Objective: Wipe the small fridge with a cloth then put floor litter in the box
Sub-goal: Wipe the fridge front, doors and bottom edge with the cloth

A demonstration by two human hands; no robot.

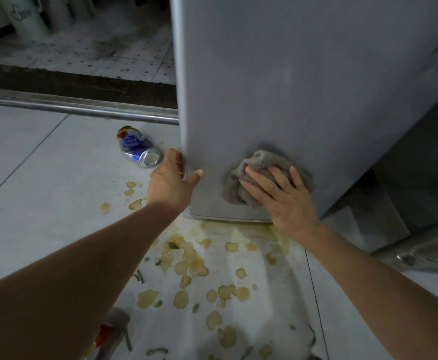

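Two hands work low on the grey fridge, which stands on the tiled floor in the upper middle and right of the view. A crumpled grey cloth sits near the bottom of its front face, pinned there by the right hand, whose fingers lie spread and nearly straight over the cloth. The left hand holds the fridge's left front edge, thumb on the front face and the other fingers round the corner, out of sight.

Just left of that hand a dented can lies on its side on the floor, open end toward the camera; its blue, white and red label reads "Pabst Blue Ribbon". Yellowish spill patches with green scraps spread from the fridge's base toward the camera. A metal rail runs along the floor behind the can, ending at the fridge. At the bottom edge, beside the left forearm, a blurred grey and red thing cannot be made out. A pale cylinder with unreadable script stands at top left.
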